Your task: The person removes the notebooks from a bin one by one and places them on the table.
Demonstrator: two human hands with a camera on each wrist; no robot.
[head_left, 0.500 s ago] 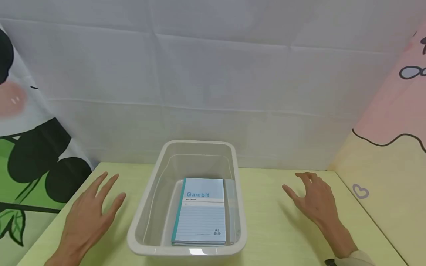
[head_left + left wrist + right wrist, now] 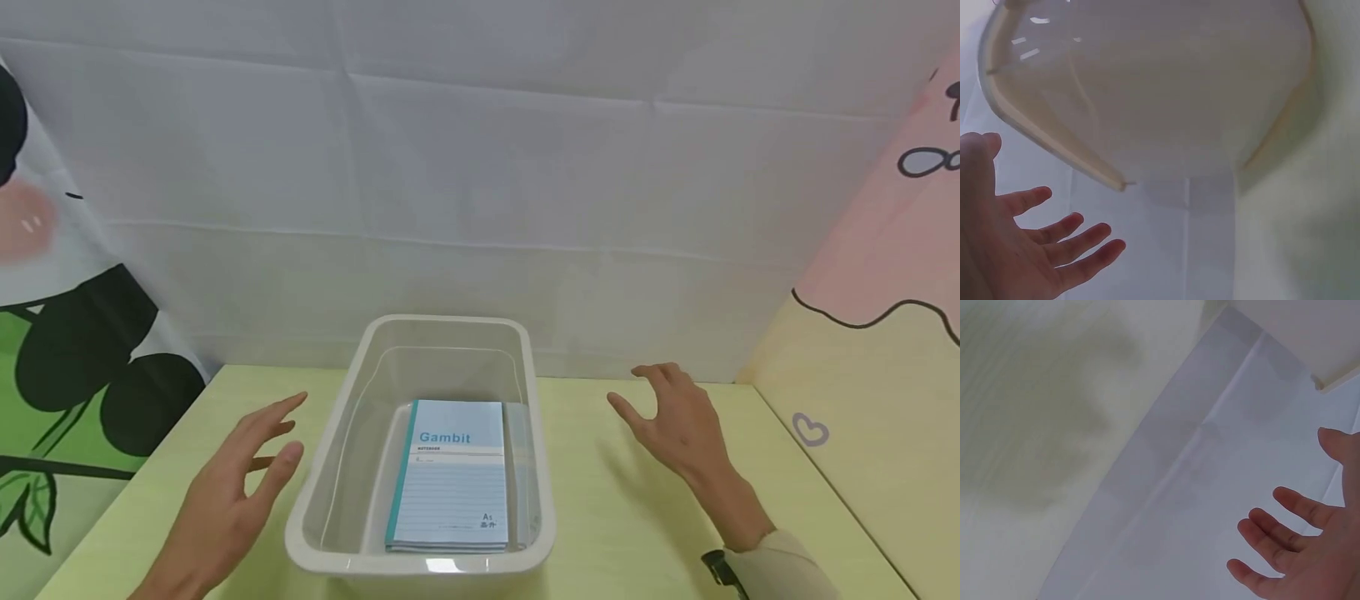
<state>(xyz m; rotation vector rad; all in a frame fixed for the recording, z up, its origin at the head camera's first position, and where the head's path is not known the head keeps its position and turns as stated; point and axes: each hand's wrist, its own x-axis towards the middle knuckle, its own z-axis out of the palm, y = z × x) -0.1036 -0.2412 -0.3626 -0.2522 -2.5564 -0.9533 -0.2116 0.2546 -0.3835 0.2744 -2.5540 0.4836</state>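
A white plastic bin (image 2: 420, 564) stands in the middle of the table in the head view. Inside it lies a stack of light-blue notebooks (image 2: 453, 492), the top one printed "Gambit". A pale, see-through-looking item (image 2: 519, 475) lies along the stack's right side; its kind is unclear. My left hand (image 2: 225, 492) hovers just left of the bin, fingers spread and holding nothing. Farther off on the right, my right hand (image 2: 678, 425) is raised above the table with relaxed fingers, also holding nothing. The left wrist view shows the bin's outer wall (image 2: 1166, 94) beside the left hand.
The table (image 2: 600, 500) is pale yellow-green. A white cloth (image 2: 480, 167) hangs behind it. Printed panels with cartoon drawings border the left (image 2: 82, 350) and right (image 2: 877, 367) sides. A dark watch or band (image 2: 722, 568) is on the right wrist.
Both hands have moved inward toward the bin, the left one to the right and the right one to the left and slightly farther away. The bin and notebooks stay in place.
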